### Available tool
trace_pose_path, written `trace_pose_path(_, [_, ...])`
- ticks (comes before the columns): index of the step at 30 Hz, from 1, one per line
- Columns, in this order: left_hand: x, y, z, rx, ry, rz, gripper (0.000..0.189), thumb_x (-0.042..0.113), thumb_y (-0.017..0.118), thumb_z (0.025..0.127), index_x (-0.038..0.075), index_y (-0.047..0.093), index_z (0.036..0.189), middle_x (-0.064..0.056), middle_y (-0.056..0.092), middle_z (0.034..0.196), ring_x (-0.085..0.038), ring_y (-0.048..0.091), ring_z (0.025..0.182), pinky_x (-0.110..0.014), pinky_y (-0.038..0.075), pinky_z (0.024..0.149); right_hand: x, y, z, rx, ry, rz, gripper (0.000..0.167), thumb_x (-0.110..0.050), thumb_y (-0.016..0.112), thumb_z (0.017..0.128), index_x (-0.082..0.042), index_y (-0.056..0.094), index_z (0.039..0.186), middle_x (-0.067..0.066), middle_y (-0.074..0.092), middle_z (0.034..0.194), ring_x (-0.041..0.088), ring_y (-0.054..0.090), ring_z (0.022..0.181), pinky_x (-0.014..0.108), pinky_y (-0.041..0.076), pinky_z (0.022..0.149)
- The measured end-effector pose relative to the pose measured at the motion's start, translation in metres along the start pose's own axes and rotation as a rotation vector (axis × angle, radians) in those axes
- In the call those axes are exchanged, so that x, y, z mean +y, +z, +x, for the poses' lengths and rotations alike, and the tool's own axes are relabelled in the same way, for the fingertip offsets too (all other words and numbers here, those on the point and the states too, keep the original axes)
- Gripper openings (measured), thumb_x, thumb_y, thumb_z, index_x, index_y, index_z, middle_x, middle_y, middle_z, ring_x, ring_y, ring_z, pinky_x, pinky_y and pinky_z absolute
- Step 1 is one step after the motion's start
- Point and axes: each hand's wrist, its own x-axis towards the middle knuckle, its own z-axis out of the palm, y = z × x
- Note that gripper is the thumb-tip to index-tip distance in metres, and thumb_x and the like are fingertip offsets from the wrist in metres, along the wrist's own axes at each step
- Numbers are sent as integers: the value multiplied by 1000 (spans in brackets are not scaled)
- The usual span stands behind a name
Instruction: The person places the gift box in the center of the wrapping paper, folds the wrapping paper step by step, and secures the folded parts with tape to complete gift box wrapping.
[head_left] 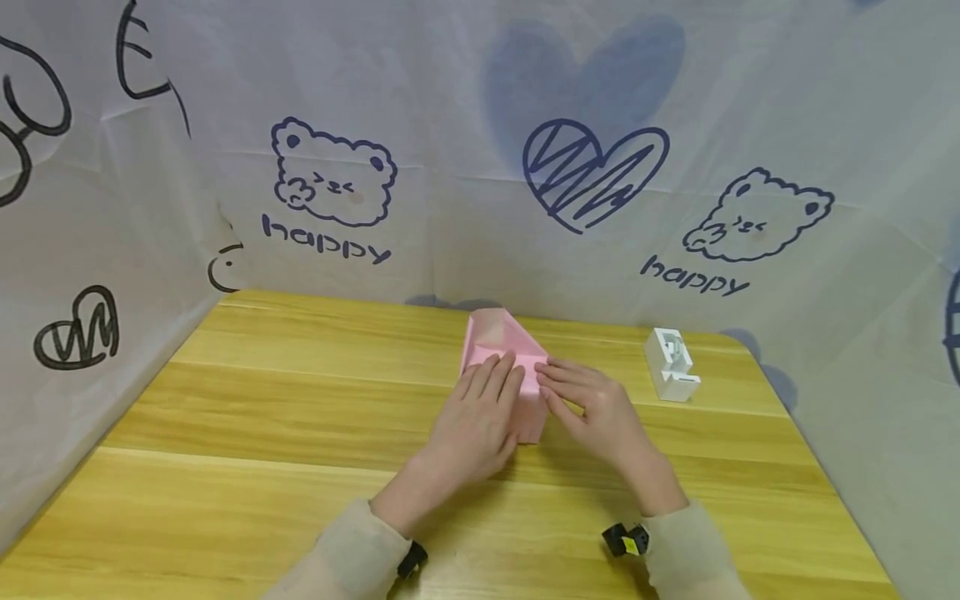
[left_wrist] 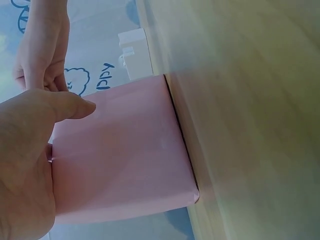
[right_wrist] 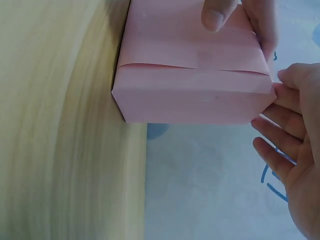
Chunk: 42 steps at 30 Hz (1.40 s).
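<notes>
A box wrapped in pink paper (head_left: 531, 414) rests on the table in front of me, its paper standing up as a loose flap (head_left: 492, 321) at the far end. My left hand (head_left: 480, 421) lies across its top with straight fingers; in the left wrist view the thumb extends over the pink side (left_wrist: 125, 155). At the box's right edge, my right hand (head_left: 600, 408) touches the paper with its fingertips. The right wrist view shows those fingers (right_wrist: 280, 117) spread and lightly bent beside a corner of the folded pink end (right_wrist: 190, 106). A paper seam crosses that side.
A white block-shaped object with cutouts (head_left: 671, 367) stands at the back right of the wooden table (head_left: 262, 417). White cloth with drawn bears and hearts (head_left: 450, 208) hangs behind and along the sides. A small black device (head_left: 626, 540) sits at my right wrist.
</notes>
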Motion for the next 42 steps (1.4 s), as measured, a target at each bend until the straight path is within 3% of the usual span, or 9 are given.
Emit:
trace_pose_path(8, [-2, 2, -2, 38, 8, 14, 80, 40, 71, 93, -2, 40, 153, -22, 38, 161, -36, 40, 146, -47, 32, 122, -2, 7, -1, 71, -69, -2, 29, -2, 78, 86, 3, 78, 114, 18, 74, 119, 37, 73, 110, 49, 60, 91])
trace_pose_path(20, [-3, -3, -4, 77, 6, -87, 74, 30, 69, 94, -5, 41, 153, -24, 38, 161, -38, 39, 146, -49, 32, 123, -2, 12, -2, 108, -43, 0, 26, -3, 77, 87, 2, 79, 113, 18, 75, 117, 36, 74, 107, 47, 61, 88])
trace_pose_path(23, [-6, -5, -3, 174, 10, -131, 71, 24, 69, 92, -6, 43, 151, -25, 39, 160, -39, 38, 147, -50, 31, 124, -2, 12, -3, 105, -27, 9, 25, -3, 76, 88, 2, 79, 113, 17, 75, 117, 35, 74, 108, 46, 61, 89])
trace_pose_path(26, [-12, -8, 0, 363, -6, -187, 68, 19, 68, 88, -7, 46, 147, -26, 41, 158, -40, 39, 146, -52, 32, 123, -2, 12, -3, 102, -15, 15, 24, -3, 76, 89, 1, 79, 112, 16, 75, 117, 34, 74, 108, 45, 61, 90])
trace_pose_path(29, [-21, -9, 4, 546, -76, -226, 62, 17, 66, 87, -8, 49, 142, -26, 45, 154, -42, 45, 139, -52, 37, 120, -2, 12, -4, 107, -13, 15, 23, -5, 75, 89, 1, 79, 111, 15, 76, 117, 34, 74, 108, 45, 61, 90])
trace_pose_path(32, [-29, -11, 5, 630, -189, -267, 55, 17, 64, 88, -9, 52, 135, -25, 53, 142, -41, 51, 127, -51, 44, 111, -2, 12, -4, 117, -15, 13, 23, -4, 75, 89, 1, 80, 111, 15, 76, 116, 33, 75, 107, 46, 61, 90])
trace_pose_path(34, [-33, -13, 4, 629, -270, -306, 51, 16, 65, 87, -8, 55, 131, -24, 57, 134, -40, 55, 121, -52, 47, 105, -1, 12, -5, 121, -14, 10, 23, -5, 75, 89, 0, 80, 111, 14, 76, 116, 33, 75, 107, 46, 61, 89])
trace_pose_path(37, [-36, -14, 3, 572, -360, -345, 45, 15, 68, 87, -5, 58, 126, -20, 60, 123, -37, 61, 110, -52, 52, 96, -1, 11, -6, 118, -3, 11, 23, -6, 75, 90, 0, 80, 111, 14, 76, 117, 32, 74, 109, 46, 61, 91])
trace_pose_path(42, [-35, -14, 1, 482, -366, -343, 28, 10, 74, 85, 1, 68, 111, -13, 69, 108, -31, 70, 92, -49, 59, 81, 0, 11, -7, 120, 3, 25, 23, -6, 75, 89, 0, 80, 111, 14, 76, 117, 32, 74, 109, 46, 60, 92])
